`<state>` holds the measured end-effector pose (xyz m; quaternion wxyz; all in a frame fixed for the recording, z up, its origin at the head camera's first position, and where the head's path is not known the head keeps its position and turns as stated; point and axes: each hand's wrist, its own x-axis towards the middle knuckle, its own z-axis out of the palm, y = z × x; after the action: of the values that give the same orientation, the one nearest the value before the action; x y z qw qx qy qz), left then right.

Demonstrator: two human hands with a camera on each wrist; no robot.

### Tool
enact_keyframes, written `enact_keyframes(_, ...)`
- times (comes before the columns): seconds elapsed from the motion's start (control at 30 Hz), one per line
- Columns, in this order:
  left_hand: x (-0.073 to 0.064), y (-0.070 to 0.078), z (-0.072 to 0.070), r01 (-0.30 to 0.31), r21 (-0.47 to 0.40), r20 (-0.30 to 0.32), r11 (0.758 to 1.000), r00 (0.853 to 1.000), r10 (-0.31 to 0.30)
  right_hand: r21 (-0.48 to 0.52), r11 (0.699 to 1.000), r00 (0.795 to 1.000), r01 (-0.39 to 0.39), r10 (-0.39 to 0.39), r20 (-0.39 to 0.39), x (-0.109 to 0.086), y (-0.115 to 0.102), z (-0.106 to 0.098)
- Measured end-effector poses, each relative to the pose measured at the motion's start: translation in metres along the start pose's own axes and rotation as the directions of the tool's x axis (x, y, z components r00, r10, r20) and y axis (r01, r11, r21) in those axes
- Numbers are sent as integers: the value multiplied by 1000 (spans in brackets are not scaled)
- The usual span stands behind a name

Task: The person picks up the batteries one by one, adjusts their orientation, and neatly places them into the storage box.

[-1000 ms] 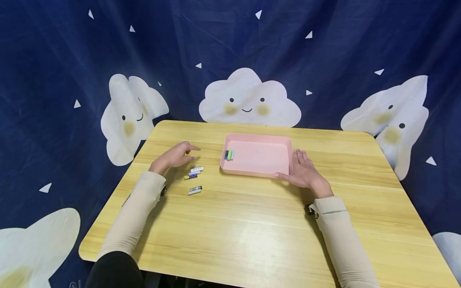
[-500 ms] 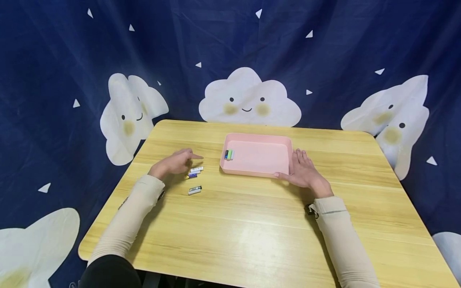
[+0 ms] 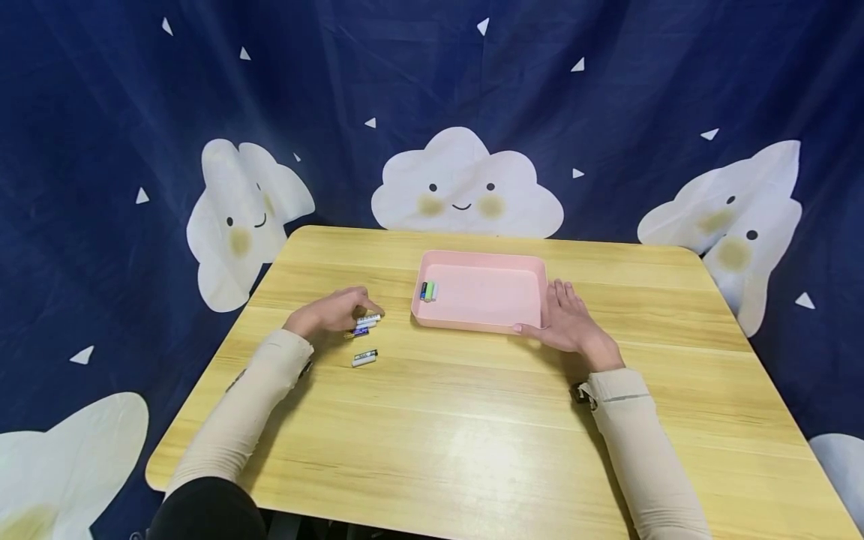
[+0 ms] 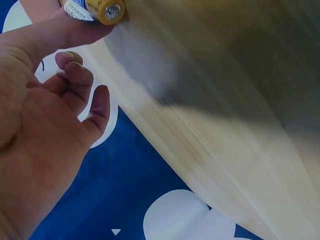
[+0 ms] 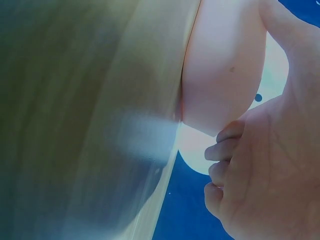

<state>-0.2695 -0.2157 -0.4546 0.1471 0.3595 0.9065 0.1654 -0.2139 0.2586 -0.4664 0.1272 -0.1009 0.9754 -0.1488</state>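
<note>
The person's left hand (image 3: 332,311) is over a small white cylindrical battery (image 3: 369,319) on the pale wood-grain worktop (image 3: 472,420); whether its fingers pinch it cannot be told. The right hand (image 3: 572,321), thumb spread from straight fingers, rests against a shallow pink rectangular tray (image 3: 493,289) holding three side-by-side batteries (image 3: 428,291).

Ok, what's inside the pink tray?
Inside the pink tray, three batteries lie side by side near its left end: dark, green, pale. The near wall hides its own inner face.
</note>
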Motion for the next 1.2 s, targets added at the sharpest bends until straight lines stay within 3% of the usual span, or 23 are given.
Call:
enact_keyframes(0.23,4,-1,-5,80,-2,39,997,996,-80,3,1000,1000,4,-4,0,-1,-1,-1)
enact_keyframes(0.43,8,-5,-6,73,8,31,997,997,-73,-1,1000,1000,3,-3,-3,-1,-2,0)
enact_keyframes(0.63,13,-7,-5,101,-43,20,994,995,-100,-2,1000,1000,-1,1,2,-1,-1,0)
enact_keyframes(0.8,17,-6,-3,142,-63,-4,988,990,-142,-8,1000,1000,-4,4,3,-1,-1,0)
enact_keyframes(1.2,24,-11,8,157,-132,-92,979,981,-170,-14,1000,1000,1,-1,0,0,-2,-1)
